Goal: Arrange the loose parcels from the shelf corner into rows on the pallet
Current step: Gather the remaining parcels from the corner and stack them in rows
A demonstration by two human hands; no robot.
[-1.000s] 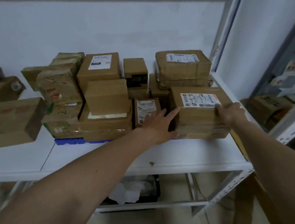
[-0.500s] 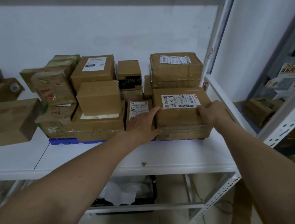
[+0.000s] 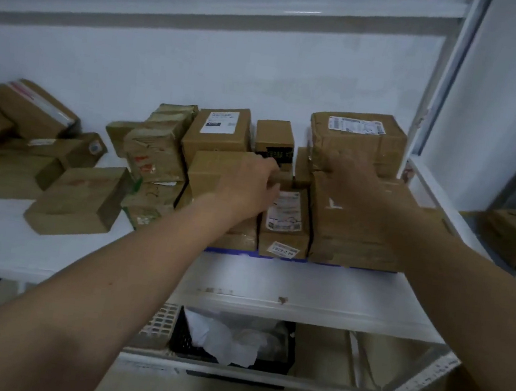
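A white metal shelf [image 3: 272, 281] spans the frame. On its blue plastic pallet [image 3: 230, 251], centre, brown cardboard parcels [image 3: 353, 226] sit in rows. My left hand [image 3: 245, 184] and right hand [image 3: 362, 182] rest flat, fingers relaxed; a hard nudge could topple the upper right box [image 3: 358, 136].

Both arms outstretched fwd, L hand [image 3: 245, 184] fingers loosely curled, R hand [image 3: 361, 188] blurred, palm down
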